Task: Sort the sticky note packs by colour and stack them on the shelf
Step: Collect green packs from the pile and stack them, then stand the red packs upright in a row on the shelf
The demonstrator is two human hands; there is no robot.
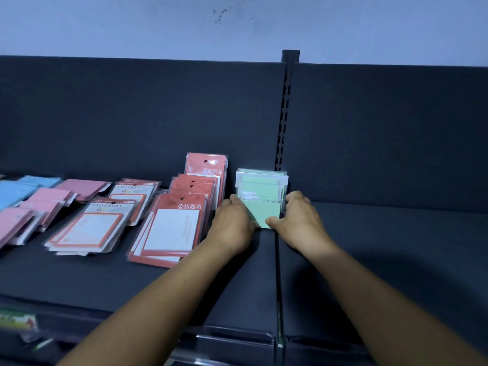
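Note:
A stack of green sticky note packs (261, 192) leans against the back panel of the dark shelf (211, 286), beside the slotted upright. My left hand (233, 223) holds the stack's left side and my right hand (297, 216) holds its right side, thumb on the front pack. Left of them stand and lie red-bordered packs (171, 228), then orange-bordered "University" packs (97, 225). Pink packs (42, 204) and blue packs (18, 190) lie at the far left.
A slotted metal upright (285, 107) splits the shelf's back panel. To the right of it lies bare dark shelf (383, 247). A blurred colourful item (18, 322) shows on a lower level at bottom left.

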